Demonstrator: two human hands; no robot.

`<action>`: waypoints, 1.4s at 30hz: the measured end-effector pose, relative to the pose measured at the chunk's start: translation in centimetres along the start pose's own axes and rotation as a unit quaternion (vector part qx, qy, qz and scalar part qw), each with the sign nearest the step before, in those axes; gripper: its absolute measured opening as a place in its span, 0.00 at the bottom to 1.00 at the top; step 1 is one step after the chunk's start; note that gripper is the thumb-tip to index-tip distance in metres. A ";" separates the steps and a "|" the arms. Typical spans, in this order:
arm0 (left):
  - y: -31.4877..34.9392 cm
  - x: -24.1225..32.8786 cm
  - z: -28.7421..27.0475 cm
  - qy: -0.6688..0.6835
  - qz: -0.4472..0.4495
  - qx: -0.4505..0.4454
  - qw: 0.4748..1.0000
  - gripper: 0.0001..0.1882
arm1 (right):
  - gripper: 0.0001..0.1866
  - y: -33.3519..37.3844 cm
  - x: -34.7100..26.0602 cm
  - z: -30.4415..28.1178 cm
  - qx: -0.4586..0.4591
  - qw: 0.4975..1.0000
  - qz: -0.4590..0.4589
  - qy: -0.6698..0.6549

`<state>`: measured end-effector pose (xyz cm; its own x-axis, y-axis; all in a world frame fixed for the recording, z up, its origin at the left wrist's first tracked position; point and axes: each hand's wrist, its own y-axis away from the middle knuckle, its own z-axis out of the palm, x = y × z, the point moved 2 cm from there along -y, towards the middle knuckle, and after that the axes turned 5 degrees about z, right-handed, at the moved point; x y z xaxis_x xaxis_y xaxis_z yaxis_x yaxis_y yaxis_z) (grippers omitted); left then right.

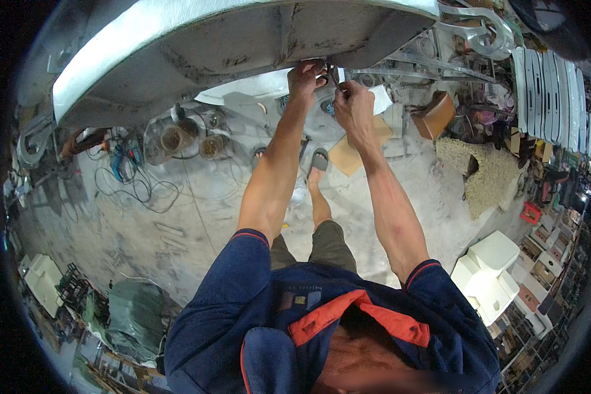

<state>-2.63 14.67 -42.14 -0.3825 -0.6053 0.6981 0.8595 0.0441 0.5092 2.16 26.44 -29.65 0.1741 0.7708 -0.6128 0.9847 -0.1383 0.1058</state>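
Observation:
A large curved panel, white along its outer rim and dull grey on its underside, spans the top of the view. Both my arms reach up to its near edge. My left hand is at that edge with its fingers curled, close to a small dark metal piece. Just right of it and slightly lower, my right hand is closed, thumb and fingers pinched together. A thin dark piece rises between the two hands; its kind is too small to tell. What sits inside my fingers is hidden.
On the floor at left lie a blue power tool with a tangled cord and several round cans. Beyond my right forearm are a cardboard sheet, a brown curved piece and a pale rug-like sheet. A white plastic chair stands lower right.

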 end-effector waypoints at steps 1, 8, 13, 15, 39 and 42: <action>0.0 0.1 0.0 -0.002 -0.001 0.001 1.000 0.09 | 0.12 -0.2 -0.1 0.1 0.002 1.000 -0.002 0.006; -0.1 0.0 -0.3 0.017 -0.020 -0.007 1.000 0.10 | 0.10 -0.9 -1.0 0.9 0.020 0.999 -0.006 0.045; -0.2 -0.2 -0.4 0.005 -0.010 0.009 1.000 0.10 | 0.09 -0.7 -1.1 1.7 0.012 0.998 0.019 0.060; -0.6 -0.5 -0.6 -0.008 -0.016 0.027 0.999 0.10 | 0.10 -0.5 -1.1 2.2 0.008 0.997 0.024 0.074; 22.5 38.5 5.5 -0.697 0.563 -0.047 0.440 0.26 | 0.20 1.3 4.3 8.2 -0.019 0.984 0.170 -0.056; 22.3 38.3 4.4 -0.704 0.549 -0.034 0.450 0.26 | 0.19 1.0 5.9 12.0 0.032 0.988 0.141 -0.048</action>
<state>0.41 -4.02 -1.80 0.4906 0.8562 0.1622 0.7828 -0.3513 -0.5136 4.12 23.37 -42.55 0.4369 0.6343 -0.6378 0.8947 -0.3796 0.2354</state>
